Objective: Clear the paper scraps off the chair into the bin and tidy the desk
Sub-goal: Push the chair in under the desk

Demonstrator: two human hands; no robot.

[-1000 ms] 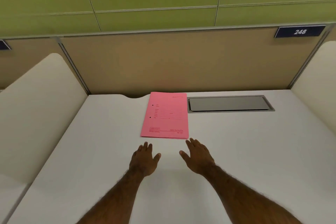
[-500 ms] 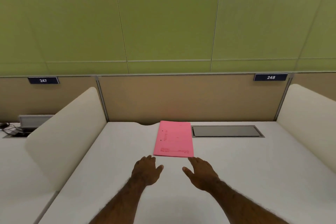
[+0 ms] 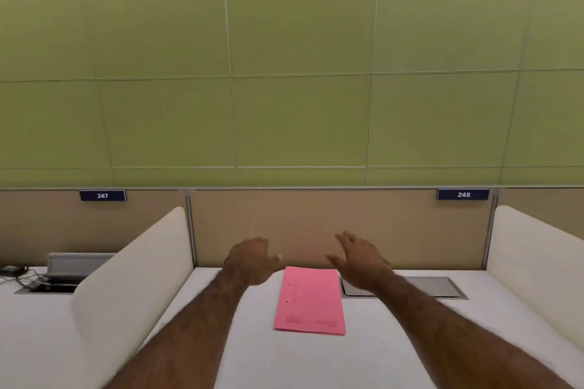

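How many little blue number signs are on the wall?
2. Sign 247 is at the left, above the next desk. Sign 248 is at the right. More may sit out of view.

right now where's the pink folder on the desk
In the head view the pink folder lies flat on the white desk, centre rear, just left of the grey hatch, between the left hand and right hand.

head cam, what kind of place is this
Probably a library or study hall with numbered carrels. The white desk sits between curved side dividers, number plates reading 247 and 248 mark the seats, and a flush cable hatch is set into the desktop.
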